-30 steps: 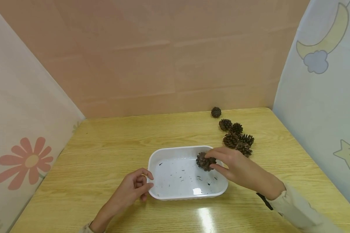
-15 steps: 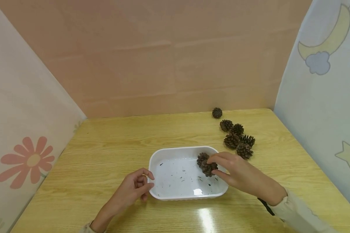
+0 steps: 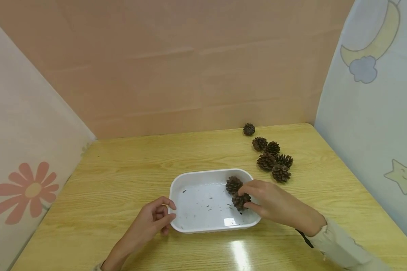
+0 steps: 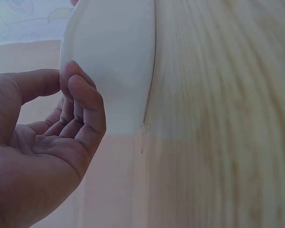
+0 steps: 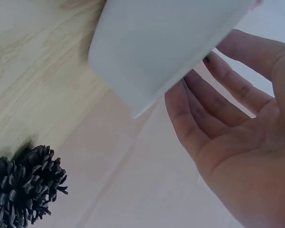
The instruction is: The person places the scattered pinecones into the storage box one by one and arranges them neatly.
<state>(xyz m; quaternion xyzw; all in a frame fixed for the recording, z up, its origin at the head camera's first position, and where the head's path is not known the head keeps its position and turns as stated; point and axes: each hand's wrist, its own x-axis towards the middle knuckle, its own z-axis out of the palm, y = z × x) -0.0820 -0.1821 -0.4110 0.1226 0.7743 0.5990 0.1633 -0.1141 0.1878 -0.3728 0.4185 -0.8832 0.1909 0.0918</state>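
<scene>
With the right hand (image 3: 274,201) we pinch one pine cone (image 3: 240,202) inside the right end of the white tray (image 3: 203,218), just beside a second cone (image 3: 233,184). With the left hand (image 3: 147,222) we hold the tray's left rim. Six further cones (image 3: 266,162) lie beyond on the bench (image 3: 139,165)

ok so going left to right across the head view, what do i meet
Printed pink flower → left hand → white tray → right hand → printed yellow star
</scene>
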